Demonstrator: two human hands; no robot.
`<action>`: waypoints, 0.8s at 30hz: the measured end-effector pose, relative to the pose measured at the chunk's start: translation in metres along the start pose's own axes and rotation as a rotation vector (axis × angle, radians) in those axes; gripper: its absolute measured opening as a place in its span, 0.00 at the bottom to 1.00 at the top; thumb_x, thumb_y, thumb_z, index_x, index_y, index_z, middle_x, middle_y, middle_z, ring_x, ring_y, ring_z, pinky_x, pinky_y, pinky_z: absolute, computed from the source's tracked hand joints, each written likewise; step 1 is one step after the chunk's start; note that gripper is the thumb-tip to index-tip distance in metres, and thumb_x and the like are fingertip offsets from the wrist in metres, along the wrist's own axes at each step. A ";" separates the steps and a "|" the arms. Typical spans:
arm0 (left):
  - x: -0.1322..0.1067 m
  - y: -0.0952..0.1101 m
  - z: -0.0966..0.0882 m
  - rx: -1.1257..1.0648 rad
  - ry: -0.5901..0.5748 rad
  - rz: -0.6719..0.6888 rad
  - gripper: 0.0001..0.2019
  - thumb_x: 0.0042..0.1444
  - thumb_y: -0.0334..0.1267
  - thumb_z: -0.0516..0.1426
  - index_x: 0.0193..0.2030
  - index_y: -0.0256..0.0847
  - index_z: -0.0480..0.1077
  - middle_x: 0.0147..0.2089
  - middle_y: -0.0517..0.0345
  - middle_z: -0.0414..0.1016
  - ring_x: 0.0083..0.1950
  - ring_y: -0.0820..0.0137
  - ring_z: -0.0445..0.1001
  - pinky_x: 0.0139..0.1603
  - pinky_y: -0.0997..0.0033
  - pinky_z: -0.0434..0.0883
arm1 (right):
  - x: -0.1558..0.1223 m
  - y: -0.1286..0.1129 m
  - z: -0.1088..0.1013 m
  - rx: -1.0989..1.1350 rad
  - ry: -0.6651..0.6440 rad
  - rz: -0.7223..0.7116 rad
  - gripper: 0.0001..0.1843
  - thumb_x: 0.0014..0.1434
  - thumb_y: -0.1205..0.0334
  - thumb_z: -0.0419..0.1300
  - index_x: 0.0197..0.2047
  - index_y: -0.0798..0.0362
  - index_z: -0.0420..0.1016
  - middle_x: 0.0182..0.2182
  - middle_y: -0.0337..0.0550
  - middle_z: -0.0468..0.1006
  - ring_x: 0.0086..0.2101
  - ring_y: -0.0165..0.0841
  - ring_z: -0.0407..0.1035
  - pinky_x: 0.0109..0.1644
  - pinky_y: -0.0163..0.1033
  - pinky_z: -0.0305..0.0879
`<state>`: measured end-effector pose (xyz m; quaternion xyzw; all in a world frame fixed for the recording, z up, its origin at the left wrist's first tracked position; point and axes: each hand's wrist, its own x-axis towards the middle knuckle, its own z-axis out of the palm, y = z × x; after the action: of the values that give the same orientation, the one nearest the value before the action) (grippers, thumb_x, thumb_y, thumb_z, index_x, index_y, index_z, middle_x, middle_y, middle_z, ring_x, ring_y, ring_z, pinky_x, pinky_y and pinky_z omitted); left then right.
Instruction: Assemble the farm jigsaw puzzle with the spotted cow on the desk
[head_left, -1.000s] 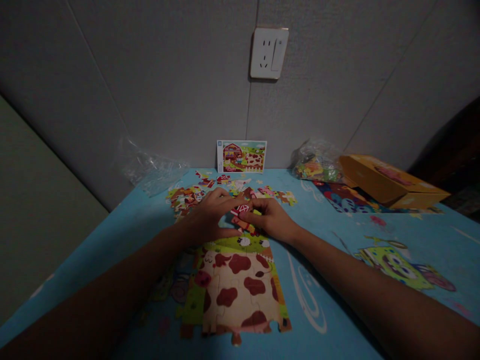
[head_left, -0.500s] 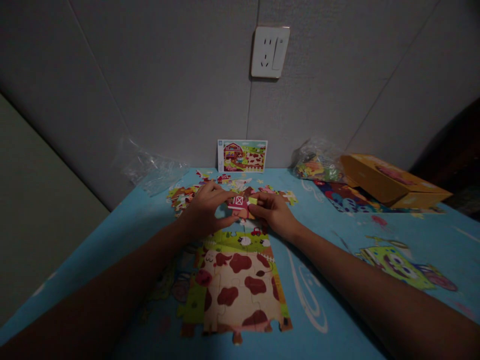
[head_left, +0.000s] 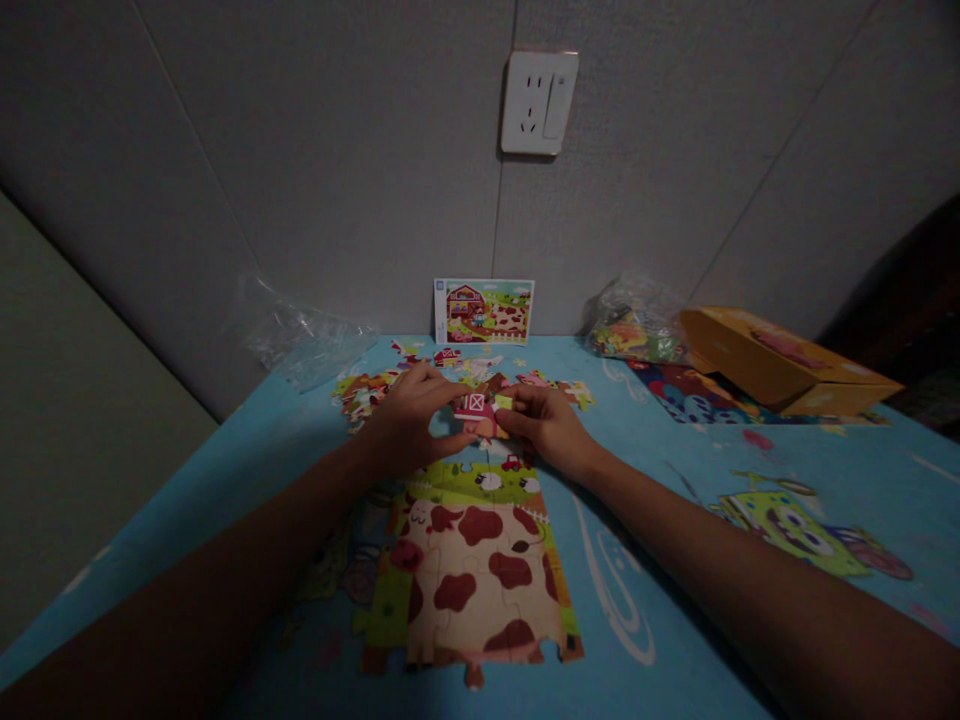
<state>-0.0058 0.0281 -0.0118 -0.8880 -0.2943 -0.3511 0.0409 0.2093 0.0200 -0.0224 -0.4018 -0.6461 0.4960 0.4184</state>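
Note:
Between my two hands is a red jigsaw puzzle piece (head_left: 475,408) with a white-framed barn window, tilted up above the table. My left hand (head_left: 409,415) grips its left side between thumb and fingers. On the right, my right hand (head_left: 553,428) pinches its yellow-green edge; whether that edge belongs to a second, joined piece I cannot tell. Nearer me lies a joined puzzle section (head_left: 480,560) showing a brown-spotted cow, sheep and a red tractor. Loose puzzle pieces (head_left: 364,395) lie beyond and beside my left hand, partly hidden by it.
A farm picture card (head_left: 484,312) leans on the wall. Clear plastic wrapping (head_left: 315,345) lies at the back left. A plastic bag of pieces (head_left: 637,325) and an orange box (head_left: 795,360) are at the back right. Blue cartoon cloth (head_left: 675,480) covers the table.
The held piece has shifted very slightly to the left. Both hands keep their grip, and the joined section lies as before.

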 end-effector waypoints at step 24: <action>0.002 -0.008 0.000 0.110 0.231 -0.168 0.08 0.58 0.35 0.59 0.44 0.38 0.75 0.33 0.55 0.79 0.41 0.62 0.72 0.46 0.61 0.70 | 0.010 0.013 -0.019 -0.319 0.323 -0.097 0.10 0.54 0.55 0.60 0.33 0.54 0.72 0.24 0.38 0.71 0.26 0.30 0.64 0.31 0.36 0.58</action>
<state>-0.0093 0.0357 -0.0114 -0.8104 -0.3797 -0.4362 0.0937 0.2250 0.0372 -0.0303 -0.5057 -0.6595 0.2960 0.4709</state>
